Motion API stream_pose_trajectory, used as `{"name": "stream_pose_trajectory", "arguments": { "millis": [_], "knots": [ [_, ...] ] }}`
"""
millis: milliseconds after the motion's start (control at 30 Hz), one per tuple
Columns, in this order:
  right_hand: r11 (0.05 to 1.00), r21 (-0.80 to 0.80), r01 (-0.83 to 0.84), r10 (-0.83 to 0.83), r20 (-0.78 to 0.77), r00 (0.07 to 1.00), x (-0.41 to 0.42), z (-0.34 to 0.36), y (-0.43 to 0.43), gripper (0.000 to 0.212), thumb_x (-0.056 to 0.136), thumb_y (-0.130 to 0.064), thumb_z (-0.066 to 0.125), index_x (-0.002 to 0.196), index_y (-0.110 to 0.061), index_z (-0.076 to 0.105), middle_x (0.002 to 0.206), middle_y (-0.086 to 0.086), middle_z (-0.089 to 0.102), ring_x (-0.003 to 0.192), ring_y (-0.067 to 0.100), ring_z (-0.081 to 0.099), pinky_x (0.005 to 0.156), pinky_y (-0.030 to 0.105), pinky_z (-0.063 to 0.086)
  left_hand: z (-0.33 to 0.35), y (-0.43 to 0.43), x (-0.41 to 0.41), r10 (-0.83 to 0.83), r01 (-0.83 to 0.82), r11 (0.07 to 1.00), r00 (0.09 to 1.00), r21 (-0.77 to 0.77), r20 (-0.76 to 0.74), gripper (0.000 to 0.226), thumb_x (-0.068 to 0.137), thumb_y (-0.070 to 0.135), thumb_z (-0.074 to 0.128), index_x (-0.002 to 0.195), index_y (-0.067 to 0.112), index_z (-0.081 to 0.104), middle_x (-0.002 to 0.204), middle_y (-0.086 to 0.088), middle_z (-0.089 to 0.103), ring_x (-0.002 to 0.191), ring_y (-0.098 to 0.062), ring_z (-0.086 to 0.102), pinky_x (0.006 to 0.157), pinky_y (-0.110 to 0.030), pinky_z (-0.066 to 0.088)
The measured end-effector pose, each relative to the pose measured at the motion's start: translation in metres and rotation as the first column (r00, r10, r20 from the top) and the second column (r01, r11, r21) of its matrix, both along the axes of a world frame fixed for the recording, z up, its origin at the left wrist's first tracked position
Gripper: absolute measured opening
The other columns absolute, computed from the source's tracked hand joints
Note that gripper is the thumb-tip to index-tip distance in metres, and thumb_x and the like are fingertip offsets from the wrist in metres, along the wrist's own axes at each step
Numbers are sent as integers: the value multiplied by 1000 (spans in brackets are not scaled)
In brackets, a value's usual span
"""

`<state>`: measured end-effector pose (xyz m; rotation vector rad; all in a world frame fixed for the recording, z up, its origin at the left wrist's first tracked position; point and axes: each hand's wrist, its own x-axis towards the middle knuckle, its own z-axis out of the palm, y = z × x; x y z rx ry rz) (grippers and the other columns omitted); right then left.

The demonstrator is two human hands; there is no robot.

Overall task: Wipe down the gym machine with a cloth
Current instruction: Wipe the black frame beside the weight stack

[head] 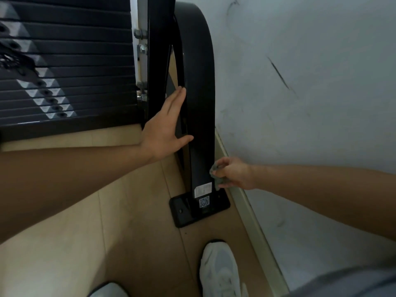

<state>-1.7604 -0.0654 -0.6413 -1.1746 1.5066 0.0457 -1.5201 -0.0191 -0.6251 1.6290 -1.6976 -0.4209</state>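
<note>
Beside the stack of flat black weight plates (pixel 64 61), the left hand (pixel 167 125) is resting with straight, released fingers against the inner edge of the gym machine's curved black metal upright (pixel 200 99), seemingly bracing. Low on that upright's right edge, just above a white label, the small crumpled grey-green cloth (pixel 216 175) is touching the metal, and the right hand (pixel 234 173) is pinching it in curled fingers. Wiping well here likely means spreading the cloth flatter, pressing firmly, and working down towards the flat black base plate (pixel 184 213), knuckles clear of the scuffed white wall (pixel 310 93).

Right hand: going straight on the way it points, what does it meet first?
The machine's black upright; the right hand pinches the cloth right beside it, probably touching.
</note>
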Motion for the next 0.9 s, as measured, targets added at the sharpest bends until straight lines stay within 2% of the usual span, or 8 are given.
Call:
{"name": "stream_pose_trajectory", "arguments": {
  "millis": [100,167,300,433,533,667,767,900],
  "knots": [
    [999,-22,-36,35,-52,998,1,-7,6,16,92,-3,69,96,-15,58,99,5,65,92,18,65,72,35,60,-1,-1,1,-8,8,1000,1000,-15,-3,118,78,31,86,163,23,4,169,9,5,136,-23,48,98,-43,56],
    [999,-34,-17,17,-21,1000,5,0,0,19,91,-1,70,95,-15,57,99,7,67,90,18,66,68,33,59,-2,-1,1,-9,9,1000,1000,-12,-11,118,78,31,86,163,24,4,169,10,4,135,-23,48,97,-43,57],
    [992,-100,79,-63,154,986,19,28,-28,25,87,4,71,99,-14,59,106,11,69,103,25,69,78,37,60,-2,-1,2,-2,2,1000,1000,-5,-18,117,79,32,85,163,26,4,168,14,3,135,-21,48,96,-43,57],
    [947,-285,146,-49,322,945,46,66,-54,24,85,5,74,98,-11,61,99,12,66,91,24,69,76,38,60,-2,-1,4,8,-7,1000,1000,5,-20,116,79,33,85,162,28,5,168,15,5,133,-20,50,97,-43,57],
    [799,-582,152,32,293,955,70,91,-73,27,81,1,79,92,-19,63,95,7,66,84,20,67,72,34,58,-1,-2,7,18,-18,1000,1000,3,0,112,79,33,85,162,28,10,167,14,11,130,-18,53,95,-40,58],
    [511,-855,90,154,193,969,99,122,-95,40,79,-9,82,116,-15,66,110,2,68,98,18,67,88,33,57,6,-3,18,31,-28,999,995,-41,92,95,83,31,81,160,28,24,162,13,30,113,-12,62,88,-34,59],
    [329,-943,52,266,145,953,117,143,-104,47,83,-8,76,128,-15,65,116,-4,67,106,13,65,99,35,54,18,-4,30,40,-35,998,995,-59,88,74,87,28,77,151,33,41,136,14,57,90,-3,62,77,-31,59],
    [218,-970,-109,450,1,893,132,152,-110,57,87,-7,74,140,-19,58,130,-1,65,119,14,61,106,36,49,34,-10,44,169,-160,981,983,-109,77,41,89,25,73,129,29,62,112,14,65,84,0,62,74,-36,59]
  ]
}}
